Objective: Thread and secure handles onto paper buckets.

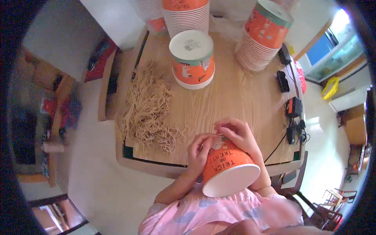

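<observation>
An orange paper bucket (pixel 224 161) with dark lettering and a small pale figure lies tilted against my body, its white-rimmed mouth toward me. At its far, narrow end, my left hand (pixel 201 152) has thumb and fingers pinched together by the edge. My right hand (pixel 237 134) reaches round the other side, its fingers curled and pressed together close to the left fingertips. Whatever sits between the fingers of either hand is too small to make out. Left of the hands, a tangled heap of thin tan cords (pixel 149 107) covers part of the wooden table (pixel 231 94).
One bucket (pixel 194 72) stands upside down beyond my hands. Nested bucket stacks (pixel 186 19) rise at the back, with another stack (pixel 264 35) at the back right. Black power adapters and cables (pixel 293 107) lie along the table's right edge.
</observation>
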A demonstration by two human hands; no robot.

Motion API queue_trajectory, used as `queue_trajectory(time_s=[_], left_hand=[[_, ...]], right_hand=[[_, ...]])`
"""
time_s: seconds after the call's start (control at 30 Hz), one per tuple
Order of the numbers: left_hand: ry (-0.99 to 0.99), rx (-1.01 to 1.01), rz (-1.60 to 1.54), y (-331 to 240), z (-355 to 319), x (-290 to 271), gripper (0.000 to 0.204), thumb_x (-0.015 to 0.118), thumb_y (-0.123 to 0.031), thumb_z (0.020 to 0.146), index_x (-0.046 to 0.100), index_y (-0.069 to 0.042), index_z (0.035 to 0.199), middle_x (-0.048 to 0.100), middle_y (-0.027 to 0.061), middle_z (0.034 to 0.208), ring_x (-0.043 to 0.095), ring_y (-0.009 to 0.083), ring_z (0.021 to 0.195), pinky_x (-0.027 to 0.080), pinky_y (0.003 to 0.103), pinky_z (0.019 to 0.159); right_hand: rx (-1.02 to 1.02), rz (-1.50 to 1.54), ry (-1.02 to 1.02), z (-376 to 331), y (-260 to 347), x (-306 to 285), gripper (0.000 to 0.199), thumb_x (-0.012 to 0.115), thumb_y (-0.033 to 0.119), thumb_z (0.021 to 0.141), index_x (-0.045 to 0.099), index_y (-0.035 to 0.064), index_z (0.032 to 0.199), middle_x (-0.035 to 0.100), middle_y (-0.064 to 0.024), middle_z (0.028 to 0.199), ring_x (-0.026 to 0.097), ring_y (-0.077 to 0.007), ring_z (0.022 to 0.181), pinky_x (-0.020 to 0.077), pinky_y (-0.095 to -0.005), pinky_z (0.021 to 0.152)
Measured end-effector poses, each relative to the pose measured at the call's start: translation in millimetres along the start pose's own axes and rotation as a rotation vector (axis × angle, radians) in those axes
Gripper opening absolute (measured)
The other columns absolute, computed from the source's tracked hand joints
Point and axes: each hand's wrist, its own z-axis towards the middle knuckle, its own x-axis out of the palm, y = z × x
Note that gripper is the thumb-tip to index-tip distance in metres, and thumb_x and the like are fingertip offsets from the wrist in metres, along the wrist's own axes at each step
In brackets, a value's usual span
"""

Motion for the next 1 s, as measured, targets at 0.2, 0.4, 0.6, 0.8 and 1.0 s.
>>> queue_trajectory(time_s=[0.2, 0.4, 0.6, 0.8, 1.0], left_hand=[[0.043, 0.009, -0.056, -3, -9, -18, 0.032, 0.043, -0.021, 0.095, 0.053, 0.000, 0.117, 0.055, 0.0103, 0.120, 0.049, 0.0182, 0.113, 0.035, 0.030, 0.099], [0.186, 0.265, 0.111, 9, -54, -49, 0.059, 0.030, -0.046, 0.094, 0.045, 0.001, 0.128, 0.046, 0.0137, 0.131, 0.037, 0.0268, 0.125, 0.024, 0.039, 0.106], [0.216, 0.196, 0.040, 14, -56, -33, 0.051, 0.032, -0.036, 0.096, 0.040, 0.001, 0.131, 0.042, 0.0143, 0.133, 0.038, 0.0263, 0.124, 0.026, 0.039, 0.104], [0.149, 0.137, 0.223, 12, -75, -25, 0.025, 0.044, -0.016, 0.093, 0.056, 0.001, 0.107, 0.059, 0.0136, 0.103, 0.056, 0.0239, 0.095, 0.042, 0.033, 0.084], [-0.137, 0.270, 0.474, 38, -71, -61, 0.008, 0.061, -0.002, 0.081, 0.063, 0.000, 0.089, 0.063, 0.0097, 0.088, 0.061, 0.0198, 0.074, 0.048, 0.028, 0.067]], right_hand=[[-0.088, 0.021, -0.242, -18, -23, -19, 0.021, 0.054, 0.010, 0.089, 0.061, -0.0023, 0.105, 0.064, -0.0092, 0.098, 0.060, -0.0148, 0.093, 0.0469, -0.0277, 0.083], [-0.005, 0.246, -0.478, -68, -70, -29, 0.022, 0.054, 0.014, 0.089, 0.061, -0.0003, 0.104, 0.064, -0.0057, 0.096, 0.059, -0.0127, 0.087, 0.0470, -0.0250, 0.077], [-0.170, 0.408, -0.623, -80, -91, -23, 0.021, 0.055, 0.007, 0.086, 0.058, 0.0009, 0.105, 0.063, -0.0032, 0.093, 0.058, -0.0101, 0.084, 0.0476, -0.0243, 0.072], [-0.172, 0.065, -0.618, -29, -57, -52, 0.024, 0.051, 0.020, 0.091, 0.060, 0.0014, 0.104, 0.063, -0.0056, 0.097, 0.059, -0.0140, 0.086, 0.0475, -0.0271, 0.075], [-0.326, 0.069, -0.747, -53, -12, -75, 0.030, 0.047, 0.025, 0.093, 0.058, 0.0018, 0.109, 0.061, -0.0089, 0.106, 0.057, -0.0168, 0.100, 0.0442, -0.0295, 0.087]])
